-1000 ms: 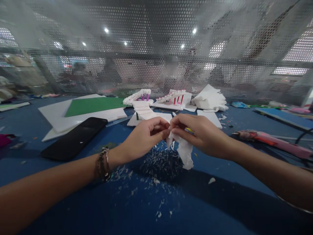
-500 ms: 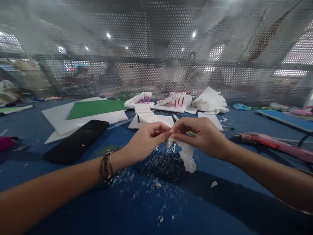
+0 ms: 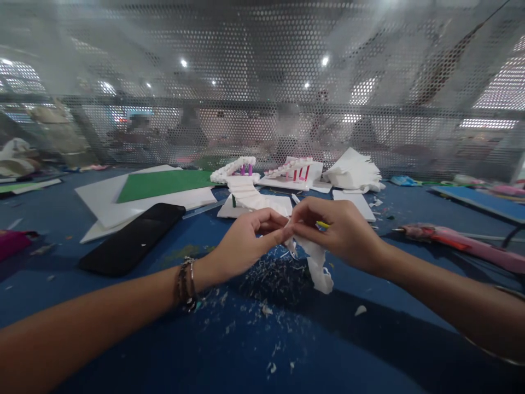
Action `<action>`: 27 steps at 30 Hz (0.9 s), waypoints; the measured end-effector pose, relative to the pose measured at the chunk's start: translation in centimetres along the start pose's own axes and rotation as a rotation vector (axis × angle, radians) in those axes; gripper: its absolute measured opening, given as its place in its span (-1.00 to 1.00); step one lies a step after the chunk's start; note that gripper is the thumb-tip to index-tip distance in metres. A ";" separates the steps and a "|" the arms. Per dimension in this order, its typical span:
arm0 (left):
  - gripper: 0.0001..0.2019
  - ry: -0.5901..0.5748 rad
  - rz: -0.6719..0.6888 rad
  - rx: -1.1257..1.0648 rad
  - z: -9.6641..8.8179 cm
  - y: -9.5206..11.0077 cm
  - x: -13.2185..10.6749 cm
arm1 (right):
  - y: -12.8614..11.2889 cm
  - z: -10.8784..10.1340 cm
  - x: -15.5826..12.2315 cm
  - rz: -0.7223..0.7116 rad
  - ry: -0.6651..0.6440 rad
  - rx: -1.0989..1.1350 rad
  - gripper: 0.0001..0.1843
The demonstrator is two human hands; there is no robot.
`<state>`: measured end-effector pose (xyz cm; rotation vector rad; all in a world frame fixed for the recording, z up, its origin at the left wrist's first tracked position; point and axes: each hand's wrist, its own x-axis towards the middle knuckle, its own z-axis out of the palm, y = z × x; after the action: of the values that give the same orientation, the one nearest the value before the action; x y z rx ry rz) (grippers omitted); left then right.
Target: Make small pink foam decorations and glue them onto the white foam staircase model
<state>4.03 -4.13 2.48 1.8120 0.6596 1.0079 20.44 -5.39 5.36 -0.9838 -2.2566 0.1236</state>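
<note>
two bare hands meet at the fingertips above a blue counter [image 3: 164, 350], and from where i stand they share one crumpled white strip [image 3: 320, 273]. the left hand [image 3: 240, 246] has thumb and forefinger pressed together on the strip's upper end; the right hand [image 3: 346, 235] pinches it just beside, its grip likewise clamped on the thin stuff. the rest dangles below the right hand's fingers, ragged at the bottom, though i can't tell whether that end touches the counter. under the hands lies a scatter of white shreds [image 3: 283, 279], and dark bracelets [image 3: 189, 284] circle the left wrist.

beyond the fingers stand little white stair models: a curved flight [image 3: 246, 194], one with purple posts [image 3: 229, 169], and one with red and pink posts [image 3: 301, 174]. just right of those sits a fanned heap of white paper [image 3: 353, 171]. on the left, a black phone [image 3: 133, 241] lies flat near a green sheet [image 3: 164, 185], which rests on white sheets [image 3: 100, 205]. off to the right is a pink tool [image 3: 463, 241] with a pointed tip, near a blue board [image 3: 484, 200]. a perforated metal panel [image 3: 254, 65] rises behind it all.
</note>
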 end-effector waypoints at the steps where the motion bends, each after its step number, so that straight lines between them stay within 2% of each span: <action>1: -0.93 0.003 0.003 -0.002 0.0 0.0 0.0 | 0.1 0.0 0.0 0.018 -0.004 0.063 -0.92; 5: -0.93 0.021 0.021 -0.018 0.0 -0.2 0.1 | 0.6 -0.2 0.2 0.119 -0.084 0.374 -0.91; 8: -0.93 0.016 0.013 -0.036 -0.1 -0.3 0.2 | 0.7 -0.4 0.3 0.204 -0.122 0.492 -0.90; 13: -0.94 -0.022 0.062 -0.027 -0.3 -0.5 0.3 | 0.4 -0.3 0.4 0.266 -0.131 0.585 -0.90; 21: -0.90 -0.041 0.068 -0.057 -0.7 -0.2 0.2 | 0.0 0.2 0.2 0.300 -0.030 0.633 -0.90; 27: -0.96 -0.058 0.108 -0.044 -0.8 0.2 0.4 | 0.1 0.0 0.3 0.311 -0.109 0.713 -0.92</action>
<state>3.52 -3.57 2.99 1.8467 0.5050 1.0284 20.36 -5.09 5.42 -0.9198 -1.8903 1.0556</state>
